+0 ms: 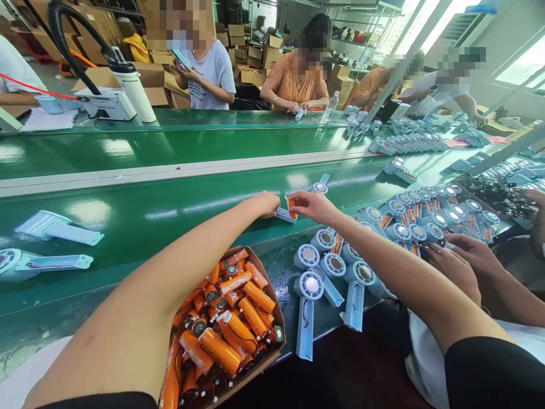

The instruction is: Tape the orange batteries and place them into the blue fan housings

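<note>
Out over the green belt, my left hand (pixel 267 203) is closed around a light blue handheld fan shell, most of it hidden behind the fingers. Its open handle (pixel 285 215) sticks out to the right. My right hand (pixel 314 207) pinches an orange battery (pixel 292 208) at that handle's end; whether it sits inside the handle I cannot tell. Just beyond my right hand lies another blue fan (pixel 320 187). Below my left forearm stands a cardboard box (pixel 279 309) heaped with orange wired batteries (pixel 219 349).
Several fan shells (pixel 310 286) with round heads crowd the table on the right. A co-worker's hands (pixel 457 258) are busy among them. Two more fans (pixel 59 227) lie on the belt at left. Across the line, people sit near a white bottle-shaped device (pixel 134 94) and a clear bottle (pixel 331 107).
</note>
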A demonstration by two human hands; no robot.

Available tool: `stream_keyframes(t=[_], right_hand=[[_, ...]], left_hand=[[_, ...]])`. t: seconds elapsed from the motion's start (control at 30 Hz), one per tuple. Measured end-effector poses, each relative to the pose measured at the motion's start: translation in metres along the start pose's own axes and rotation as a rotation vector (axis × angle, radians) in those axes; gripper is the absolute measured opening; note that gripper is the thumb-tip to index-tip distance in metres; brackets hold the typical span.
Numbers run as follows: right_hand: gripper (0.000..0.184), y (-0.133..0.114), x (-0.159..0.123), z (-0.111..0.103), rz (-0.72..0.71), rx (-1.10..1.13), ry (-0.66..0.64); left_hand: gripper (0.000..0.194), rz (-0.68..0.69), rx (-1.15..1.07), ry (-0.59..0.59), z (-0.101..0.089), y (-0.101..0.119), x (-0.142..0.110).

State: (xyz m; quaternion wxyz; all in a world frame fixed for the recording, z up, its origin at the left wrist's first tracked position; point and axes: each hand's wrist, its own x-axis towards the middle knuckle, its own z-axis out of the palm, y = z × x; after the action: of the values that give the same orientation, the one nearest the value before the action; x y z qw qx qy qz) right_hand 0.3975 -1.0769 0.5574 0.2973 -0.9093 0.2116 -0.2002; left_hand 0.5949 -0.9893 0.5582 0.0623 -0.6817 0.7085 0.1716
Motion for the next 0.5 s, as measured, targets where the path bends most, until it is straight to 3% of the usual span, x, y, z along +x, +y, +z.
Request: stream_keyframes(t=[0.2, 0.33, 0.5], right_hand=[[0.019, 0.002, -0.008, -0.004, 0.048, -0.187, -0.020], [0.017, -0.009, -0.004, -0.004, 0.027, -0.371, -0.124], [0.037, -0.022, 0.009, 0.001, 0.005, -0.559, -0.295]], left_hand=[[0.026, -0.013, -0.089, 0.024, -0.012, -0.003, -0.001], [0.030, -0.049, -0.129, 0.072, -0.014, -0.002, 0.002], [0.033, -0.091, -0.152, 0.137, -0.013, -0.001, 0.011]])
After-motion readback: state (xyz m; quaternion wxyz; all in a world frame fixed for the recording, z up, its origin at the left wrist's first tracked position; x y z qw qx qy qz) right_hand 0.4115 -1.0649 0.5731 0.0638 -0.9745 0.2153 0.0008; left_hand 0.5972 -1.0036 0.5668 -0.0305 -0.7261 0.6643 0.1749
